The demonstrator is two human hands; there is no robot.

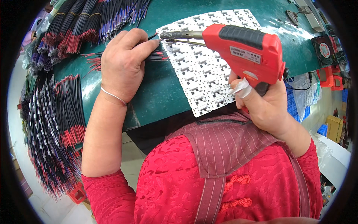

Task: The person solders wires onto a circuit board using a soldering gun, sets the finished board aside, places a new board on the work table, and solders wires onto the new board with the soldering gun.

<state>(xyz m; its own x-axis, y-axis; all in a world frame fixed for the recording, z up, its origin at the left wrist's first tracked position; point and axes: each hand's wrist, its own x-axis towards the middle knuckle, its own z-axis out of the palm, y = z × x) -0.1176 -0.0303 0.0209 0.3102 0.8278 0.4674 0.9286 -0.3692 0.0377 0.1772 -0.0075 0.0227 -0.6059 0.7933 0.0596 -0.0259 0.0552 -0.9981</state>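
1. Head view: the left hand (125, 58) is at the far left corner of the white board panel (209, 86), thumb and forefinger pinched nearly closed on what looks like a thin dark wire (152, 36); gripping near the end probably gives finer control.
2. More red-ended black wires (156, 57) show on both sides of this hand; whether its curled fingers hold them or they only lie beneath, I cannot tell.
3. The right hand (269, 108) is closed round the handle of a red-and-black soldering gun (242, 48). Its trigger finger is partly hidden, so I cannot tell whether it presses. The long nozzle points left, letting this hand sit well apart from the tip.
4. Pale tape (243, 89) wraps the right thumb, perhaps as protection.
5. The panel lies flat and skewed on the green table (156, 95), seemingly within reach of both hands.
6. Tied wire bundles (72, 28) lie far left, red ends roughly gathered together, presumably for easy picking by the left hand.
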